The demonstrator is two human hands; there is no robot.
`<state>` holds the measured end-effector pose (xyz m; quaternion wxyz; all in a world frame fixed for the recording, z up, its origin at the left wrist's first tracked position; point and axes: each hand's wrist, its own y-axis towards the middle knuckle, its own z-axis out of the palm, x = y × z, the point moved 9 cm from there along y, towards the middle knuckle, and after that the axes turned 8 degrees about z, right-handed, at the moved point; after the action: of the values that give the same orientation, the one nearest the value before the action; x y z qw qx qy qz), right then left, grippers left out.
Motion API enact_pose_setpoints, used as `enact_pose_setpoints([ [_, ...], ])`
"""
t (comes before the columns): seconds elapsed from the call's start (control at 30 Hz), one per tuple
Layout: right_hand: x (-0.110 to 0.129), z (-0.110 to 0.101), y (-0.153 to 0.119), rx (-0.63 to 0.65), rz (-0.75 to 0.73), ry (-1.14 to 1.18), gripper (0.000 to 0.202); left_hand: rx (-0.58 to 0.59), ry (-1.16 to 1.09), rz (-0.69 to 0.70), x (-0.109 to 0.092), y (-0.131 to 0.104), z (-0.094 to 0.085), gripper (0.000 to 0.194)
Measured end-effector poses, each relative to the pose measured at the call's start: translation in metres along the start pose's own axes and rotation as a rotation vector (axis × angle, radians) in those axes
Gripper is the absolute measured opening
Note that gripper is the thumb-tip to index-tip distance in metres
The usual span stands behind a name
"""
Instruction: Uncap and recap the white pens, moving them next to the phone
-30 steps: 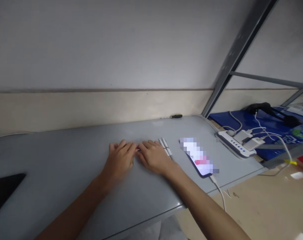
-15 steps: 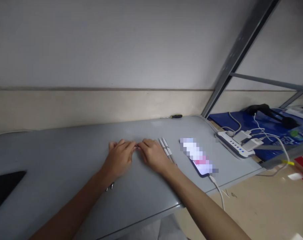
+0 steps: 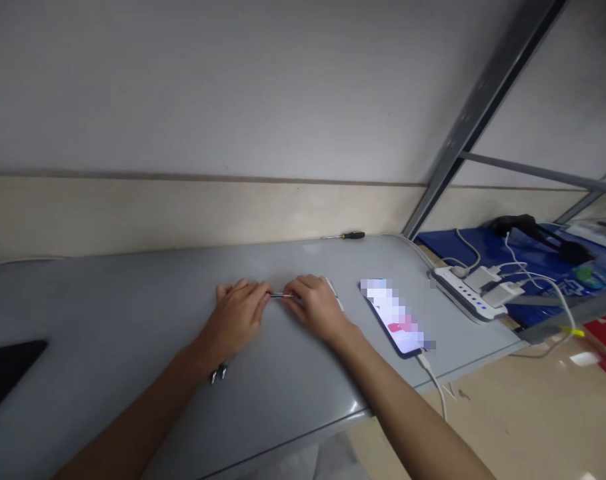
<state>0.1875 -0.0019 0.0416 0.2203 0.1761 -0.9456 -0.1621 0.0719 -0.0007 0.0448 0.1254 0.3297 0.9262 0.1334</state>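
Between my two hands stretches a thin silvery pen part (image 3: 279,295), its ends hidden in my fingers. My left hand (image 3: 240,307) is closed on its left end, fingers bent. My right hand (image 3: 310,303) pinches the right end. White pens (image 3: 335,293) lie just beyond my right hand and are mostly covered by it. Close to my left wrist are two small dark pieces with silver tips (image 3: 218,373), partly hidden by the forearm. Both hands rest low over the grey tabletop (image 3: 283,373).
A lit phone (image 3: 395,320) with a charging cable lies to the right. Behind it sits a power strip (image 3: 470,293) with plugged-in chargers. A small screwdriver (image 3: 353,235) lies by the wall. A black flat object (image 3: 10,373) is at the left; a metal frame post (image 3: 447,147) rises at right.
My right hand has moved right, away from my left, so more of the thin pen part shows between them. It now covers more of the white pens. My left hand has barely moved.
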Motion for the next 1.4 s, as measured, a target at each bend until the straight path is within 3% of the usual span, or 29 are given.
enact_pose_setpoints([
  [0.1,-0.003,-0.006,0.000,-0.046,0.023,0.037,0.014,0.003,-0.016,0.007,0.000,0.000,0.001,0.028],
  [0.3,0.001,0.000,-0.002,0.046,-0.022,0.043,0.023,-0.002,-0.003,0.028,0.002,-0.001,0.002,0.023],
  [0.4,0.000,-0.002,-0.002,0.026,-0.018,0.058,0.013,0.023,0.003,0.032,0.003,-0.001,0.005,0.022],
  [0.67,-0.002,0.000,0.000,0.081,0.004,0.110,0.022,-0.021,0.042,0.052,0.005,-0.001,0.002,0.024],
  [0.83,-0.007,-0.004,0.001,0.004,-0.004,0.181,0.004,-0.002,-0.010,0.052,0.004,-0.001,0.005,0.028],
  [1.0,-0.010,-0.004,0.001,-0.044,-0.018,0.125,0.012,0.058,-0.048,0.038,0.000,-0.001,0.009,0.033],
  [1.23,-0.014,-0.005,0.002,-0.050,0.014,0.097,0.017,0.004,-0.043,0.038,0.004,-0.001,0.002,0.034],
  [1.4,-0.023,-0.014,0.002,-0.126,0.100,0.133,0.016,-0.003,-0.056,0.076,0.000,-0.001,-0.001,0.033],
])
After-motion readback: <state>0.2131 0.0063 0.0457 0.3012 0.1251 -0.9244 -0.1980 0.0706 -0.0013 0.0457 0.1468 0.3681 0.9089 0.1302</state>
